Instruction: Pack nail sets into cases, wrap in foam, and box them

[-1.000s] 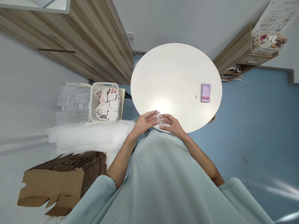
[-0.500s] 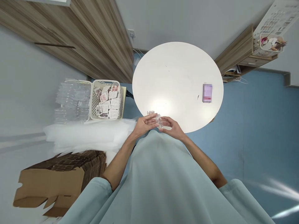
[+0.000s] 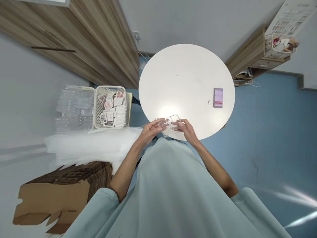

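Note:
A clear plastic case (image 3: 174, 117), hinged and unfolded into two halves, is held between my hands at the near edge of the white round table (image 3: 188, 76). My left hand (image 3: 150, 130) has its fingers on the left half. My right hand (image 3: 187, 129) grips the right half between thumb and fingers. A small shiny item lies on the table just beyond my left fingertips, mostly hidden, too small to name.
A purple box (image 3: 218, 98), blurred, lies on the table's right. On the left stand a white basket (image 3: 127, 105) of printed cards, another holding clear plastic cases (image 3: 74, 107), white wrapping sheets (image 3: 94, 143) and stacked flat cardboard boxes (image 3: 56, 198). Wooden cabinets (image 3: 99, 43) flank the table.
The clear case, earlier bunched between my fingers, now lies spread open in two halves. My right hand has moved slightly up and turned with its half.

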Motion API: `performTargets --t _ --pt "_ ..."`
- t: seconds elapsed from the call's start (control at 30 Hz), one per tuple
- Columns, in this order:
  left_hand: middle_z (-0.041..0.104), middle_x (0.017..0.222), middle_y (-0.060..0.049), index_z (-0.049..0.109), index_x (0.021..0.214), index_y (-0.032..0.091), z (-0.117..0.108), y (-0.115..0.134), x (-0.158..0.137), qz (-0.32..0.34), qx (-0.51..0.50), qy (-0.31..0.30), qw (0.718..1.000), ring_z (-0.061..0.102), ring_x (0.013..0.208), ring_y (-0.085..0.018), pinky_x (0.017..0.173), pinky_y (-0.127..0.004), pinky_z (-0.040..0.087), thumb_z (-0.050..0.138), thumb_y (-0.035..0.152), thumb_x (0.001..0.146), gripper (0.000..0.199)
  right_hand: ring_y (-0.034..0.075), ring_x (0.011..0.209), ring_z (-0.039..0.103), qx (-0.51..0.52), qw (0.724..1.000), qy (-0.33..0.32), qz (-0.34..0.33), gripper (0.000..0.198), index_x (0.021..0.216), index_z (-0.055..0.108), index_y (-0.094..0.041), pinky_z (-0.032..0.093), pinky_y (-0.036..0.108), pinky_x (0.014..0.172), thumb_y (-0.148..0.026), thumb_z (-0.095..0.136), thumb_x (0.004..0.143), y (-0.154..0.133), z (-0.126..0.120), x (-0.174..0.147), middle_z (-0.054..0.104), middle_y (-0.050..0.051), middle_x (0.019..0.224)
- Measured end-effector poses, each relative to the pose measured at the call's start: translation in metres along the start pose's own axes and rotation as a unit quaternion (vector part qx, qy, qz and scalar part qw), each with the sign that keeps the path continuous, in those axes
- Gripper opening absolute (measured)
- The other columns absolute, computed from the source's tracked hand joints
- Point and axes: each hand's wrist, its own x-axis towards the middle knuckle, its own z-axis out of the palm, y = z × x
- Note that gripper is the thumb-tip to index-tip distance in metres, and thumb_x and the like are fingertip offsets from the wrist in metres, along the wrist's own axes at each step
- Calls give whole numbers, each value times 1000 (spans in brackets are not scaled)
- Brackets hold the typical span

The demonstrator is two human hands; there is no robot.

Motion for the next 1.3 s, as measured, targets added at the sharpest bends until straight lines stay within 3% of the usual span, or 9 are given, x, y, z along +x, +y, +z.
performTargets --t 0.1,0.27,0.5,0.77,0.9,1.03,1.1,1.2,1.3 --pt "56 161 -15 75 138 25 1 1 0 3 30 -15 999 62 139 -41 113 -54 52 92 38 80 62 23 97 77 -35 998 51 -33 49 111 65 -26 62 45 96 -72 66 95 3 -2 10 77 10 129" --pt "63 154 -16 77 131 21 3 -2 0 -6 118 16 993 67 131 -36 110 -47 54 90 38 82 53 21 82 74 -85 992 86 -43 44 106 71 -24 60 40 88 -67 70 94 10 -11 30 73 1 82" --pt "49 166 -18 57 153 25 -2 -13 3 -18 65 49 997 71 127 -35 99 -46 61 89 42 84 78 19 81 71 -67 997 -13 -22 45 101 74 -23 60 38 83 -66 75 89 15 -4 62 74 3 92" --pt "64 152 -18 66 140 20 -38 -10 -22 -6 43 136 990 75 119 -33 101 -47 62 88 44 85 64 19 82 72 -176 982 -62 -32 41 109 72 -23 59 34 82 -62 58 102 36 28 101 75 3 96" --pt "67 148 -15 67 135 20 -64 -11 -45 9 16 216 976 76 118 -31 100 -45 63 89 41 83 60 21 94 71 -365 928 -67 -20 29 119 70 -21 56 34 88 -44 63 103 61 34 122 72 9 119" --pt "72 140 -13 67 132 22 -84 -16 -64 21 -7 271 962 76 117 -30 103 -46 62 89 38 82 57 28 112 66 -552 830 -83 3 47 132 65 -17 55 36 84 -37 80 92 87 41 132 62 16 135" --pt "73 135 -12 66 131 22 -89 -19 -70 24 -15 285 958 76 118 -29 104 -46 60 89 38 83 56 31 119 61 -595 799 -85 -17 52 133 64 -16 55 36 84 -37 84 89 97 46 133 60 17 134" --pt "75 130 -12 67 130 20 -90 -23 -73 21 -31 291 956 76 116 -29 105 -47 59 89 36 83 54 31 117 59 -611 785 -88 -46 41 123 67 -15 54 37 86 -35 82 90 108 50 133 60 17 130" --pt "74 133 -13 69 130 20 -87 -22 -68 12 -53 284 957 77 114 -28 105 -46 59 89 34 82 54 30 114 59 -589 802 -85 -54 33 114 66 -15 53 38 87 -30 81 88 113 50 133 61 17 128"
